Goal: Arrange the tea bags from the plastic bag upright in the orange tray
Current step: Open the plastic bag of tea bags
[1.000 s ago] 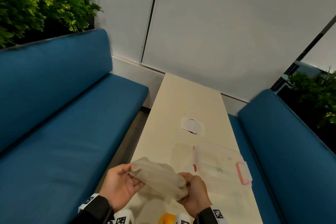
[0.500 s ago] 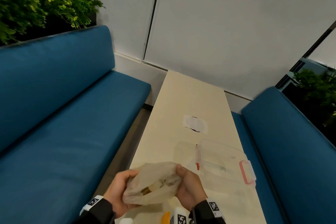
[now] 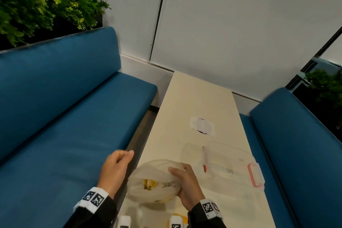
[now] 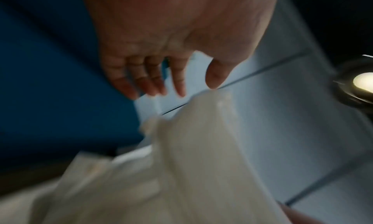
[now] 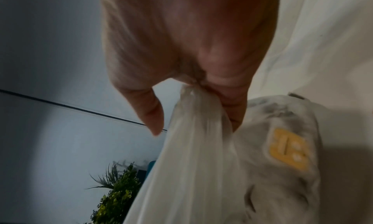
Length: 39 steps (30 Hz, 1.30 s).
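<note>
A cloudy white plastic bag (image 3: pixel 157 170) sits on the near end of the cream table (image 3: pixel 194 98), its mouth open. Yellow tea bags (image 3: pixel 149 183) show inside it. My right hand (image 3: pixel 183 181) grips the bag's right rim; in the right wrist view the right hand (image 5: pixel 197 92) pinches bunched plastic bag (image 5: pixel 201 155), and a yellow tea bag (image 5: pixel 286 149) shows through the film. My left hand (image 3: pixel 120 164) hovers left of the bag, over the table edge, fingers relaxed and empty. In the left wrist view the left hand (image 4: pixel 195 90) is spread above the bag (image 4: pixel 181 163). An orange sliver (image 3: pixel 182 217) at the bottom edge is mostly hidden.
A clear plastic lid with a pink latch (image 3: pixel 256 176) lies right of the bag. Beside it lies a clear zip bag with a red strip (image 3: pixel 204 159). A white taped patch (image 3: pixel 201 126) marks the table's middle. Blue benches (image 3: pixel 64 135) flank the narrow table.
My left hand has let go of the bag and moved up and left, off the table edge. The bag's mouth has opened wider, showing the tea bags. My right hand keeps its hold.
</note>
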Motion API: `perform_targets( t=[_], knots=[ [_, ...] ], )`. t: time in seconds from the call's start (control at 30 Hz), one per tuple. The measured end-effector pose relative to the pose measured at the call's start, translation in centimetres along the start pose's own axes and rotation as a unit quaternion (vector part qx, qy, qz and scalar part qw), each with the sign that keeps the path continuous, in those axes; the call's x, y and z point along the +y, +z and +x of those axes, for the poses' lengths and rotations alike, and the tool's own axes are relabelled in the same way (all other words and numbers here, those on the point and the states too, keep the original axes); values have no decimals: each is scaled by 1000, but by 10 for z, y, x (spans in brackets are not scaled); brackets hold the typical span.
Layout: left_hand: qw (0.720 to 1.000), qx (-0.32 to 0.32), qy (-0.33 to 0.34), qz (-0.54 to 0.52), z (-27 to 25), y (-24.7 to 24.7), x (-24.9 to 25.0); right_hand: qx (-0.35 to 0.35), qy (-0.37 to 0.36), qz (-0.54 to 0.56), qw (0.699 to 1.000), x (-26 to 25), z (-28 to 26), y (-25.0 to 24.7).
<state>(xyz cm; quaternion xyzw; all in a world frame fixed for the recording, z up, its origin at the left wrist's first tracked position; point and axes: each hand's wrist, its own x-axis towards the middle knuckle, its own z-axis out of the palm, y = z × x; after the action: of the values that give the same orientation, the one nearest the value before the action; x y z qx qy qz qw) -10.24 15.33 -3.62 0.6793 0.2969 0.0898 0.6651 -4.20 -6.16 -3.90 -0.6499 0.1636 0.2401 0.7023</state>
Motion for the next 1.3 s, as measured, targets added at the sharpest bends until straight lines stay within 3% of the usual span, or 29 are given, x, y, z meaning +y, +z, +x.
perform_targets(
  t=[0.03,0.07,0.1,0.17,0.23,0.33,0.4,0.57,0.77,0.9,1.0,1.2,1.3],
  knots=[
    [995,-4,100,4,-10,-3,13,-24,-4,-13,1000,-2,-1,-2],
    [985,-58,157,28,-18,-1,24,-42,-10,-32,999,-4,-2,-3],
    [972,-136,170,85,-25,4,29,-52,-20,-60,997,-5,-3,-4],
    [915,-255,153,273,-32,21,24,-53,-52,-126,989,-5,-5,-2],
    [857,-251,153,424,-26,36,8,-48,-89,-191,976,-4,-8,-3],
    [818,-206,157,513,-16,48,-7,-46,-156,-262,951,-2,-12,-8],
    [800,-198,199,530,-10,49,-15,-46,-190,-287,938,-1,-15,-10],
    [783,-179,259,536,-9,44,-13,-3,-253,-341,905,-5,-17,-9],
    [771,-197,247,553,-15,50,1,66,-263,-394,878,-12,-17,-2],
    [802,-236,218,504,-17,70,9,52,-268,-416,868,-15,-18,-1],
    [772,-280,230,522,-9,88,9,48,-268,-428,862,-18,-19,-2],
    [675,-334,240,613,13,109,6,44,-255,-443,858,-26,-23,-15],
    [674,-364,214,606,15,112,12,50,-251,-458,851,-29,-24,-22]
  ],
)
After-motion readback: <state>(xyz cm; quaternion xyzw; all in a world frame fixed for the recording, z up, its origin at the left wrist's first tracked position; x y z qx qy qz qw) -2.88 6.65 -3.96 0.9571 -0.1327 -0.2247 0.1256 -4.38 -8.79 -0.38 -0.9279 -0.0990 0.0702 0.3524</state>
